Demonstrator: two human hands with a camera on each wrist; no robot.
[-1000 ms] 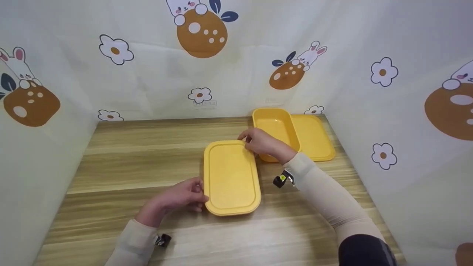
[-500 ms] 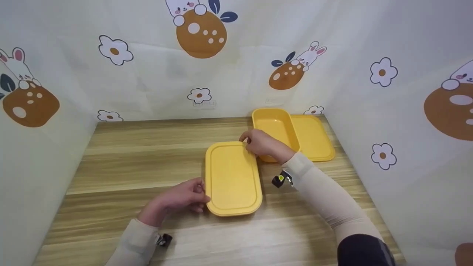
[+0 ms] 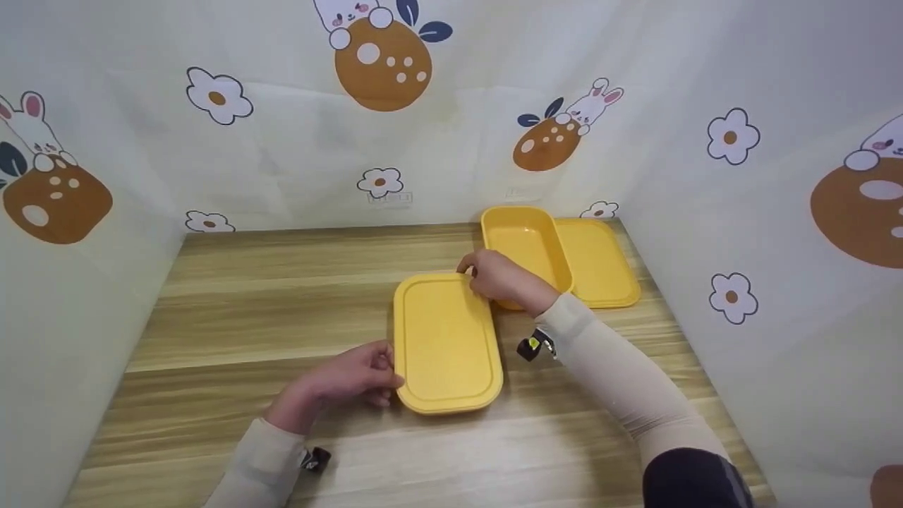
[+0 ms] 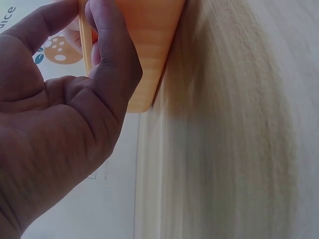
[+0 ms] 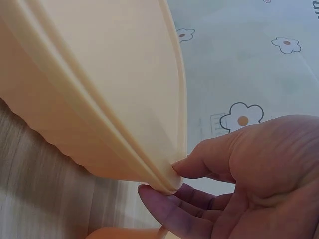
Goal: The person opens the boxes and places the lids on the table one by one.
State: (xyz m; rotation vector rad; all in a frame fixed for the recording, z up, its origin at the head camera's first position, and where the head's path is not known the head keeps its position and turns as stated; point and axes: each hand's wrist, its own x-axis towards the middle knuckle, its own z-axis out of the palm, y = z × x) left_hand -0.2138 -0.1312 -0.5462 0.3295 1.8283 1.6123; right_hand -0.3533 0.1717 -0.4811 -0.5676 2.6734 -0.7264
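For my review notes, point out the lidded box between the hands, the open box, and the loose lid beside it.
Lidded box (image 3: 448, 342), head view: middle of its top.
Open box (image 3: 526, 244), head view: its inner floor.
Loose lid (image 3: 601, 262), head view: its flat middle.

Lidded box (image 3: 448, 339): smooth matt plast. Open box (image 3: 528, 243): glossier plast. Tabletop (image 3: 282, 303): wood-look w/ sheen. Backdrop (image 3: 303, 134): cloth-like.

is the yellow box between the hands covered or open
Covered: the lid spans the top of the box, whose wall shows beneath in the right wrist view. Whether it's snapped tight, I cannot tell.
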